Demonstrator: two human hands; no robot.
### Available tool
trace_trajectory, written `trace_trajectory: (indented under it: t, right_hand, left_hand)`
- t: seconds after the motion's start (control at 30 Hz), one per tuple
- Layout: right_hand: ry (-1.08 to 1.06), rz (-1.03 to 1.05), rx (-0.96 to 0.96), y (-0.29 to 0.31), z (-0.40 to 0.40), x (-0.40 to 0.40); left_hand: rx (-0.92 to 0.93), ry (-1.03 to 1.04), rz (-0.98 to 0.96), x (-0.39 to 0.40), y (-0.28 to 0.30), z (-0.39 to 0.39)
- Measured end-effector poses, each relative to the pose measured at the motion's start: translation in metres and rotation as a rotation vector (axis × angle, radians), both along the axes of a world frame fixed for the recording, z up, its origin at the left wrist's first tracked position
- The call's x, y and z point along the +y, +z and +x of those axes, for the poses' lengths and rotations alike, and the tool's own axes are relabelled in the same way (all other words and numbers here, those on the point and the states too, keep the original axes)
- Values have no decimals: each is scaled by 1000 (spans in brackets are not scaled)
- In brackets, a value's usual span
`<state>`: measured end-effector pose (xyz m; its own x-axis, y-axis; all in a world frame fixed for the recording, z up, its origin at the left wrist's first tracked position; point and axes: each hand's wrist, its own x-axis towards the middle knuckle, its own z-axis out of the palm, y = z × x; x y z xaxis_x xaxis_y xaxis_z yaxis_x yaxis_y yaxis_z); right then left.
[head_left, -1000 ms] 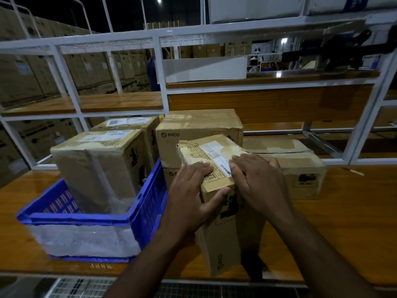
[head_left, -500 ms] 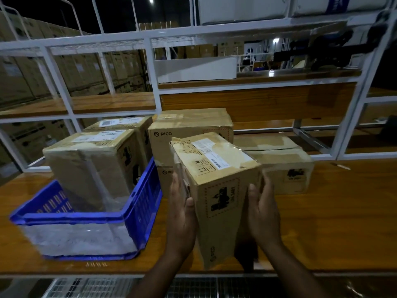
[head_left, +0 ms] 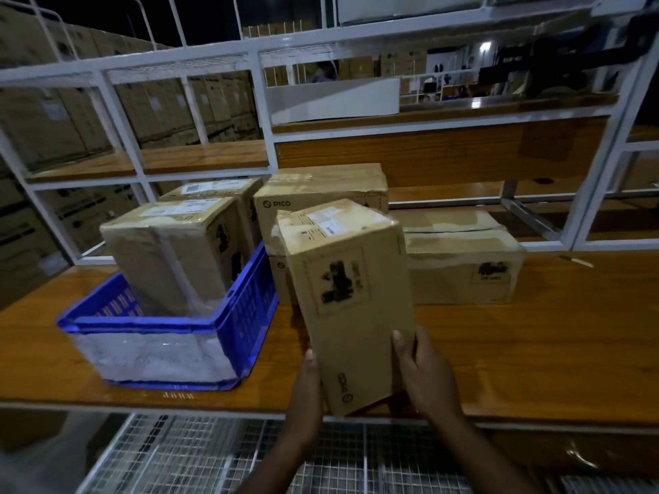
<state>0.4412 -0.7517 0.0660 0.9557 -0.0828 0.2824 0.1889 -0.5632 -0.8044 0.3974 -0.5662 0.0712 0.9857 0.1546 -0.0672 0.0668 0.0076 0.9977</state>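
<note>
A tall cardboard box (head_left: 347, 297) with a white label on top and a dark print on its front stands tilted at the front of the wooden table (head_left: 535, 351). My left hand (head_left: 309, 386) lies flat against its lower left side. My right hand (head_left: 422, 372) holds its lower right side, thumb on the front face. The fingers of both hands are hidden behind the box.
A blue crate (head_left: 171, 333) with a plastic-wrapped box (head_left: 174, 251) in it sits to the left. Stacked PICO boxes (head_left: 321, 194) and a low flat box (head_left: 460, 265) stand behind. A white metal shelf frame (head_left: 264, 112) rises at the back; wire mesh (head_left: 249, 454) lies below the table edge.
My hands slid from the top of the box down its sides to its lower end. The box tipped back and turned so its printed front faces me.
</note>
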Motion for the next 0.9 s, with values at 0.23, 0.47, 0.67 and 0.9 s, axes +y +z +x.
trace_trajectory:
  t: [0.23, 0.47, 0.67, 0.9]
  right_hand:
    - [2, 128, -291, 75, -22, -6]
    - [63, 578, -393, 117, -54, -3]
    - [130, 644, -412, 138, -72, 9]
    - [362, 712, -167, 176, -75, 15]
  left_hand:
    - [-137, 69, -53, -8, 34, -31]
    - [-484, 13, 116, -2, 62, -63]
    - [-586, -51, 225, 17, 74, -67]
    - [-478, -171, -57, 36, 121, -59]
